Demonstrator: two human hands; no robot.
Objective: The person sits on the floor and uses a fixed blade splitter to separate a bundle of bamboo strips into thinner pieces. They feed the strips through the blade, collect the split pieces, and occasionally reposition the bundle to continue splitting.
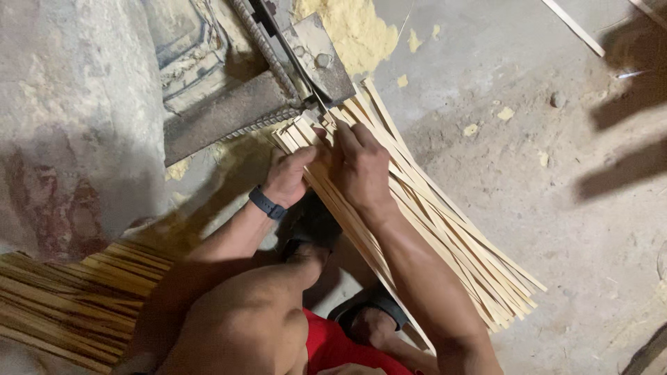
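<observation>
Hands on pale split bamboo strips (445,229) by grey metal cutting blade (306,62).
Left hand (288,177) gripping the strips' far ends; right hand (361,167) pressing flat on them, fingers open.

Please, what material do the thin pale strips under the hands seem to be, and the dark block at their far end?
The strips look like split bamboo or light wood: pale yellow, matte, long straight fibres. The dark block seems metal, dull grey and rusty, with hard flat edges. Both hands, left hand and right hand, press on the strips.
</observation>
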